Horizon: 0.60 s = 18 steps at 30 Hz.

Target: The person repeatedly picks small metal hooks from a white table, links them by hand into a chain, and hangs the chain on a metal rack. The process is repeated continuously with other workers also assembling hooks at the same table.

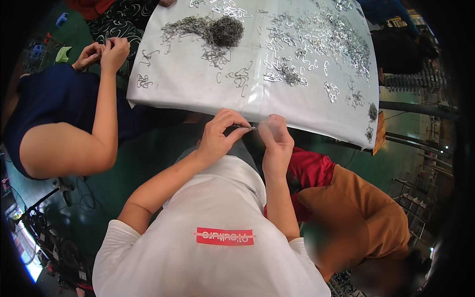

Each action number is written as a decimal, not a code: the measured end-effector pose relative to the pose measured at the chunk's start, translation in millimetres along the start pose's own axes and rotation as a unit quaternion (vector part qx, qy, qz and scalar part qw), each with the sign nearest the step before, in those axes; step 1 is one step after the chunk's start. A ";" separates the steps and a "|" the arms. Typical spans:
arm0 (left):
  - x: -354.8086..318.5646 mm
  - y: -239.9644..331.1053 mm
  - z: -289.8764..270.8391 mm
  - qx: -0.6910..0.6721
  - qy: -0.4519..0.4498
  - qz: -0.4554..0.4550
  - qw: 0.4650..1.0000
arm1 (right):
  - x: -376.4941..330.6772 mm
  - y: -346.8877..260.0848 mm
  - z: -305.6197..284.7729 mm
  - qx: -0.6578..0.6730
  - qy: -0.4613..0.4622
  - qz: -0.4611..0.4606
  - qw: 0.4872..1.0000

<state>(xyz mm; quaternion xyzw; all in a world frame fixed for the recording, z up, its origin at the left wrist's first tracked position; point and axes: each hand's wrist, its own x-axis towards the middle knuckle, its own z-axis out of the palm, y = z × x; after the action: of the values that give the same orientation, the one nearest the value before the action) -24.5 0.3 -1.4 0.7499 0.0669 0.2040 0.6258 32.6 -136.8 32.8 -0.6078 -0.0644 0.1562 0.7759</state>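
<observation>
In front of my body, just off the near edge of the table, my left hand (222, 134) pinches a small metal piece (252, 127) between thumb and fingertips. It looks like one of the wire clips, but its exact shape is too small to tell. Close beside it, my right hand (276, 141) has its thumb and fingers closed together, slightly blurred; what lies between them is hidden. On the table ahead are a heap of dark bent-wire hooks (226, 32) and a wide spread of shiny metal clips (329, 39).
A white-covered table (185, 89) stretches ahead, with small groups of hooks (240, 75) near its front edge. At my left a co-worker in dark blue (64, 99) works with both hands raised. Another person in a brown top (361, 203) sits close on my right.
</observation>
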 end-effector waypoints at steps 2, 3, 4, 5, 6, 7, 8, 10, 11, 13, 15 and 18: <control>3.5 -4.8 1.2 -0.020 0.000 0.012 1.000 | -1.7 -0.1 -1.8 -0.004 0.003 -0.018 1.000; 8.2 -10.1 -0.6 -0.003 0.016 -0.021 1.000 | -3.7 -0.9 -4.6 -0.015 0.002 -0.019 1.000; 17.5 -18.6 -5.9 0.016 0.031 -0.054 0.998 | -6.2 -1.2 -7.3 -0.027 0.003 -0.018 0.999; 28.4 -28.3 -11.2 0.038 0.047 -0.094 0.994 | -7.9 -1.1 -10.4 -0.044 -0.003 -0.026 0.999; 43.7 -40.1 -15.8 0.060 0.067 -0.055 0.994 | -9.0 -1.0 -14.1 -0.063 -0.010 -0.034 0.997; 62.1 -53.0 -19.7 0.086 0.087 -0.022 0.992 | -10.1 -0.1 -17.3 -0.078 -0.018 -0.047 0.996; 78.1 -64.2 -22.0 0.097 0.079 -0.017 0.992 | -12.7 0.5 -19.5 -0.082 -0.012 -0.046 0.995; 106.0 -85.7 -21.9 0.119 0.052 -0.007 0.991 | -16.0 0.6 -24.5 -0.093 -0.020 -0.053 0.994; 119.4 -96.4 -17.6 0.130 0.034 -0.001 0.991 | -16.4 0.1 -27.0 -0.099 -0.022 -0.057 0.993; 145.5 -117.3 -4.6 0.170 0.000 0.027 0.985 | -15.7 -1.1 -30.7 -0.102 -0.014 -0.051 0.993; 170.5 -136.3 14.0 0.226 -0.031 0.074 0.971 | -11.0 -1.7 -33.5 -0.109 -0.008 -0.054 0.993; 196.9 -158.4 43.4 0.293 -0.101 0.062 0.949 | -3.7 -0.5 -36.3 -0.097 0.000 -0.046 0.994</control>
<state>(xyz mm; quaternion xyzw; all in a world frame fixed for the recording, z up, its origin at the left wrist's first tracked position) 195.7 63.7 -116.4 0.9196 0.0134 0.1364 0.3681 39.7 -171.6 24.4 -0.6770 -0.1070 0.1137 0.7193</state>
